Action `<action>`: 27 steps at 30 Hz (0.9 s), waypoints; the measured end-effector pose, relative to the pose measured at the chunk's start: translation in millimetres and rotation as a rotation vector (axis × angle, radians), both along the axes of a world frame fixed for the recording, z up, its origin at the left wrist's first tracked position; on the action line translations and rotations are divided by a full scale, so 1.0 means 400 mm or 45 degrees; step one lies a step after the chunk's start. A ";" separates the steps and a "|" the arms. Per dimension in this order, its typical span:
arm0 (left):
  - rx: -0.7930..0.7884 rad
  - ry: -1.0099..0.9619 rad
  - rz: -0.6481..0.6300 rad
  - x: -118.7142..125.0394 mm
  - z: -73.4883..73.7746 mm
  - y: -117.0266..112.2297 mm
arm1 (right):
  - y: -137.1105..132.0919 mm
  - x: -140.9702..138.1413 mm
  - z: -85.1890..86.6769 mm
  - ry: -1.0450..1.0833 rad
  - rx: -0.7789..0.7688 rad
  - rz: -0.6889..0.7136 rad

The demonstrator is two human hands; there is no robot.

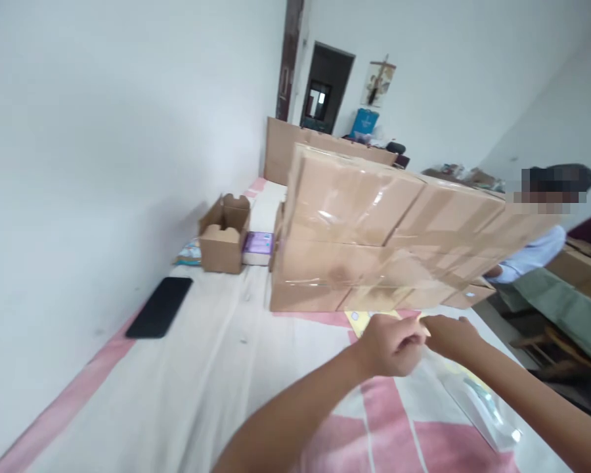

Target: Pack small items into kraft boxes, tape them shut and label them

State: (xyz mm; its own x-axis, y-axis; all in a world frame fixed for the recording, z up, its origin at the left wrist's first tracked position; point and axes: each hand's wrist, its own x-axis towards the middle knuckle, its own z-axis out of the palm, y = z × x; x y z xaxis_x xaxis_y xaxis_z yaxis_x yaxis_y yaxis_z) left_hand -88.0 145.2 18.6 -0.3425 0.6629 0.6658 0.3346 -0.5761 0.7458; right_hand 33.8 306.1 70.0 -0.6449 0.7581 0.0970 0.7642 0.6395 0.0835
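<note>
My left hand (pixel 391 345) is closed in a fist, with the thumb pressed against the fingers. My right hand (pixel 453 336) is closed beside it, its knuckles almost touching the left. A small yellow edge shows between them, but what they grip is mostly hidden. Just below the hands, a clear plastic bag (pixel 490 410) lies on the cloth, its upper end running up toward them. Behind the left hand is a yellow patterned sheet (pixel 358 322). Close in front stands a wall of taped cardboard boxes (pixel 345 203), wrapped in shiny clear film or tape.
To the left are a black phone (pixel 160 307), an open small carton (pixel 221 246) and a purple-and-white box (pixel 258 246). A pink-and-white cloth (pixel 217 368) covers the surface, along a white wall. A person in a light-blue sleeve (pixel 534 256) is behind the boxes at right.
</note>
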 end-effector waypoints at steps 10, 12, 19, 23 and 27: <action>-0.540 -0.172 1.556 -0.816 -0.221 -0.600 | -0.654 -0.668 -0.214 0.920 -0.655 1.119; -0.656 -0.079 1.653 -0.890 -0.233 -0.611 | -0.701 -0.827 -0.285 1.392 -0.689 0.909; -0.973 0.271 1.704 -0.978 -0.281 -0.587 | -0.689 -1.096 -0.421 1.847 -1.145 0.481; -0.981 0.318 1.799 -0.971 -0.275 -0.586 | -0.663 -1.069 -0.426 1.962 -1.366 0.558; -0.805 0.325 1.905 -0.943 -0.252 -0.587 | -0.650 -1.043 -0.405 2.015 -1.508 0.598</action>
State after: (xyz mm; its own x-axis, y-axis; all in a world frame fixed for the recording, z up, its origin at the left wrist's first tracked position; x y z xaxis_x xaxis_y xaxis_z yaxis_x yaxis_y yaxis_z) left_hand -465.2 -89.6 -82.1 -0.8203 0.0362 0.5708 0.4238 0.7086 0.5641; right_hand -383.2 46.0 -92.1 -0.6353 0.6927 0.3415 -0.4748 -0.0016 -0.8801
